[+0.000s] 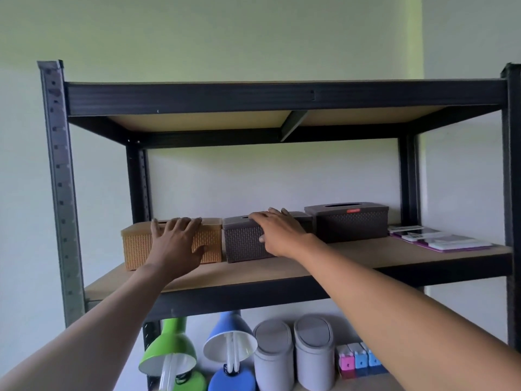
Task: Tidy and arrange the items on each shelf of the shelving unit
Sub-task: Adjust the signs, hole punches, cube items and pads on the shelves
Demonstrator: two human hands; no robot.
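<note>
Three woven-pattern tissue boxes stand in a row on the middle shelf [352, 258] of the black shelving unit. My left hand [176, 238] grips the tan tissue box [135, 245] at the left, fingers over its lid and thumb on its front. My right hand [277, 231] grips the brown tissue box [242, 245] beside it in the same way. These two boxes stand close together. A second, larger brown tissue box [349, 221] with a red label stands further back to the right, untouched.
Flat purple and white packets [439, 239] lie at the shelf's right end. The shelf below holds a green lamp [169, 354], a blue lamp [229, 342], two grey lidded bins [293, 354] and small coloured boxes [358, 361]. The top shelf [282, 97] shows only its underside.
</note>
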